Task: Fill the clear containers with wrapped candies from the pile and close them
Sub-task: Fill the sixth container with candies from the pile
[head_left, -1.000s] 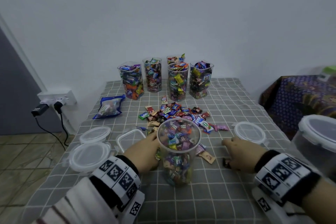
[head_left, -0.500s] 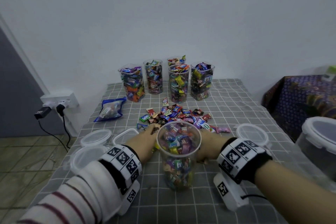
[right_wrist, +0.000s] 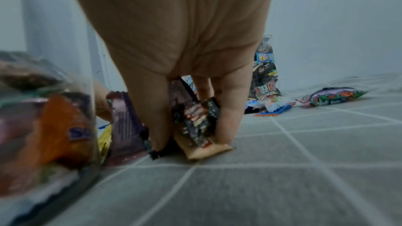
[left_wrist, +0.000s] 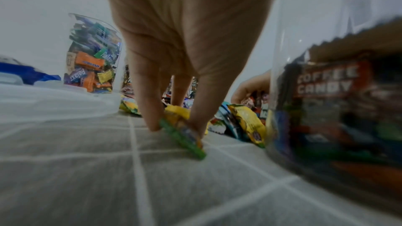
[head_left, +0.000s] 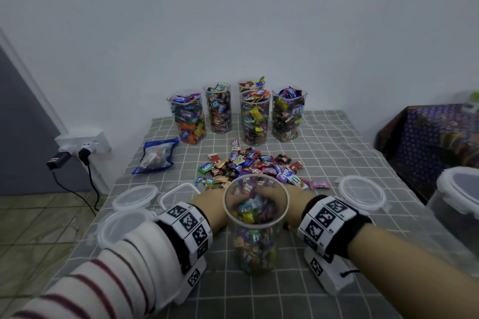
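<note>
Six clear containers stand on the grey checked tablecloth. Five filled containers, without lids, stand grouped at the far edge by the wall, heaped with wrapped candies. The sixth, a round clear container, stands nearest the person, open and roughly full. The candy pile lies between it and the back group.

Both hands reach to the near edge of that pile, one on each side of the round container. The left hand has its fingers pointed down onto the cloth, thumb and fingertips pinching a green-and-yellow wrapped candy. The right hand has its fingers curled round a small bunch of candies, a dark wrapper and a tan one among them, with a purple one just beside.

Four loose lids lie on the cloth: three lids clustered at the left, two round and one squarish, and one round lid at the right. A blue candy bag lies left of the pile. At the right edge stands a large lidded tub.
</note>
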Motion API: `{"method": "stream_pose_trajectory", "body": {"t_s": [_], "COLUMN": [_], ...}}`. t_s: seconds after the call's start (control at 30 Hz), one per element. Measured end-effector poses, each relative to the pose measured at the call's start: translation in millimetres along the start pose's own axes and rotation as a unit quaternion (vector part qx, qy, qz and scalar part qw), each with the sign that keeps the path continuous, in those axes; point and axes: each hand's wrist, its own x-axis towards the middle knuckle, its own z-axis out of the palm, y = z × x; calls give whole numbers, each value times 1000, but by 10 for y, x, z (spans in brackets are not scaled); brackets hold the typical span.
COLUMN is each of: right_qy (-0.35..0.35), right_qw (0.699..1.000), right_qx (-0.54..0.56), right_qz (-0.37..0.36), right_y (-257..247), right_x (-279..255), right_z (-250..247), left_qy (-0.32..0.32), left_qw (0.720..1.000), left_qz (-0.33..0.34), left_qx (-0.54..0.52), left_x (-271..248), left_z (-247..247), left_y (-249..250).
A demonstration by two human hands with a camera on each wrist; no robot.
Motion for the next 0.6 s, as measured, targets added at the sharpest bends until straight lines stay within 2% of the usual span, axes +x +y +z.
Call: {"method": "stream_pose_trajectory", "body": {"t_s": [0.1,0.3,0.5,0.6], "right_qy": [-4,11,69,91], "right_qw": [1000,999,997,995], "right_qx": [-21,-31,-17,27], "right_qz": [16,19,22,40], "right_y": [13,71,162,170], "right_x": [22,35,-9,-55], "right_z": [3,-23,-68,-109], "left_qy": [41,48,52,64], "left_qw": [999,997,994,991], "left_qz": [-20,-65,-90,-108], "left_qx": [14,9,-16,-43], "left_x": [-10,-34,-82,-127], "left_z": [23,-20,-103,-158], "left_y": [44,87,130,149]}}
